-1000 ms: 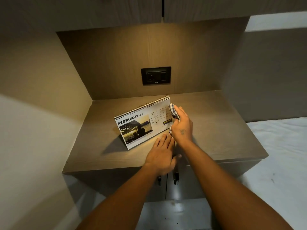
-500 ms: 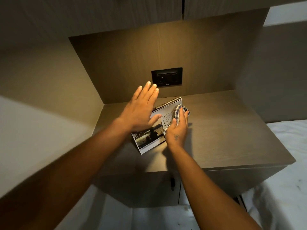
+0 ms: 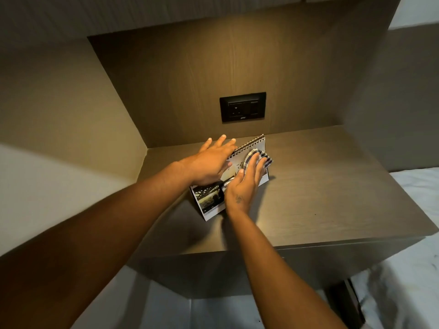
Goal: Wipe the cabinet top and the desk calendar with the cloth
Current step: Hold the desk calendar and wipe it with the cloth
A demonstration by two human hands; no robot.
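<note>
A spiral-bound desk calendar with a dark bridge photo stands tilted on the brown cabinet top. My right hand presses a blue-and-white checked cloth flat against the calendar's front page, near its upper right. My left hand lies over the calendar's upper left edge by the spiral, fingers spread, thumb on the front; most of the page is hidden under both hands.
A black wall socket sits in the wooden back panel above the calendar. Side walls close the niche left and right. A white bed sheet lies to the right, and the cabinet front drops below.
My left hand has risen from the cabinet's front edge and come down onto the calendar's top left. My right hand with the cloth stays on the page, shifted slightly.
</note>
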